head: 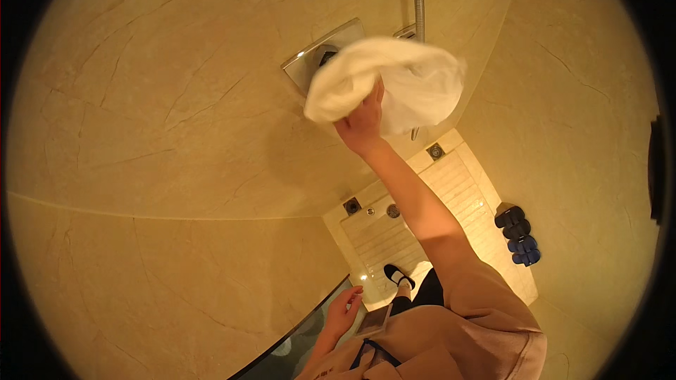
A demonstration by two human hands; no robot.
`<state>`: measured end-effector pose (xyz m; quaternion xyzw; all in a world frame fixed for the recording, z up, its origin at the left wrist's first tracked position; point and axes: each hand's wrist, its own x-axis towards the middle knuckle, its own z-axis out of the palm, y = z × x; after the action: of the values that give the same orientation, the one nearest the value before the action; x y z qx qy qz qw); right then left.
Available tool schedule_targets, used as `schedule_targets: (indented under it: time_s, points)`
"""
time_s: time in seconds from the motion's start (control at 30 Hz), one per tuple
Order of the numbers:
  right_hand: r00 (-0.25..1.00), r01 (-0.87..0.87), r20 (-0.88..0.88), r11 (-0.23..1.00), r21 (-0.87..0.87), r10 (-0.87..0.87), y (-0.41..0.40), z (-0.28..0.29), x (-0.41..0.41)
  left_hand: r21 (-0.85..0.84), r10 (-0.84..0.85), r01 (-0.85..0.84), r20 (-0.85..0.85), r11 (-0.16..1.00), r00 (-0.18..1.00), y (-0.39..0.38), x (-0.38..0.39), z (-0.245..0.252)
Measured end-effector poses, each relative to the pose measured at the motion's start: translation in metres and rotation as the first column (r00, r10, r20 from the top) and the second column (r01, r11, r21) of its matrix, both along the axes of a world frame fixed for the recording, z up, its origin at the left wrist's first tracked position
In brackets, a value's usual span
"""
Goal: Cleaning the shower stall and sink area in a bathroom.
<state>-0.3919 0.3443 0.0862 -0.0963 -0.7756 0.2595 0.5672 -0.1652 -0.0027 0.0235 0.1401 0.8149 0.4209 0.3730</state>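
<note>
My right hand (364,121) is raised on an outstretched arm and grips a white cloth (422,89), probably a towel. The cloth is bunched, slightly blurred, and hides most of my fingers. Behind it, a shiny metal shower plate (302,75) with a dark knob (327,57) is partly covered. I cannot tell whether the cloth touches the plate or the marbled wall (185,89). Down by my waist, my left hand (342,312) holds nothing, its fingers loosely curled and apart from the thumb. It is nearest to a dark-edged glass panel (296,345).
A metal shower hose (418,0) hangs down the wall above the cloth. Below lies a ribbed shower floor (465,184) with square drains (435,151) near its edge. Black and blue slippers (520,235) line the right wall. A black shoe (398,276) stands on the floor.
</note>
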Motion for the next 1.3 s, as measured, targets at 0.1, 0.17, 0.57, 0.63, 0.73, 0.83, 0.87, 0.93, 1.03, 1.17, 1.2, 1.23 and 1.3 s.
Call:
schedule_targets:
  time_s: [0.1,0.17,0.57,0.63,0.73,0.83,0.87,0.93,1.03,1.17,1.2,1.23,1.3]
  points:
    - [0.986,0.131,-0.109,0.988,0.075,-0.123,-0.006,-0.023,-0.015,0.035,0.104,-0.102,-0.042,0.994,0.994,-0.003,0.001,-0.010]
    - [0.977,0.135,-0.174,0.990,0.042,-0.126,-0.008,-0.033,-0.019,0.083,0.241,-0.240,0.004,0.967,0.971,-0.009,0.013,-0.017]
    - [0.973,-0.187,0.166,0.967,0.175,0.158,0.013,-0.105,0.047,-0.073,-0.089,0.079,-0.143,0.994,0.986,0.026,0.014,0.009]
    - [0.922,-0.229,0.316,0.973,-0.018,0.223,0.034,-0.127,0.073,-0.051,-0.125,0.118,-0.180,0.992,0.976,0.035,0.010,0.010]
    - [0.904,-0.179,0.330,0.942,-0.285,0.272,0.033,-0.097,0.104,-0.055,-0.140,0.131,-0.217,0.990,0.966,0.024,0.014,0.013]
    - [0.992,-0.127,0.031,0.987,0.094,0.125,0.053,0.026,0.121,-0.080,-0.181,0.168,-0.213,0.983,0.960,0.023,0.021,0.013]
    - [0.993,-0.121,0.035,0.974,0.192,0.116,0.052,0.050,0.108,-0.090,-0.237,0.221,-0.239,0.971,0.942,0.025,0.016,0.011]
    - [0.980,-0.197,0.074,0.956,0.217,0.185,0.051,0.072,0.063,-0.091,-0.239,0.223,-0.239,0.970,0.941,0.034,0.011,0.011]
    - [0.911,-0.407,0.113,0.907,0.106,0.396,0.059,0.070,0.023,-0.067,-0.167,0.156,-0.241,0.986,0.956,0.039,0.007,0.006]
    - [0.738,-0.613,0.247,0.777,-0.143,0.628,0.085,0.064,0.006,-0.029,-0.135,0.132,-0.261,0.991,0.956,0.049,0.001,0.011]
    - [0.704,-0.655,0.200,0.732,-0.188,0.681,0.092,0.074,0.009,-0.019,-0.116,0.114,-0.253,0.993,0.960,0.049,0.001,0.011]
    - [0.691,-0.666,0.211,0.722,-0.185,0.692,0.096,0.075,0.008,-0.034,-0.106,0.101,-0.257,0.994,0.960,0.050,0.000,0.009]
    - [0.749,-0.621,0.244,0.781,-0.064,0.615,0.099,0.077,0.011,-0.042,-0.087,0.079,-0.255,0.996,0.963,0.050,0.005,0.014]
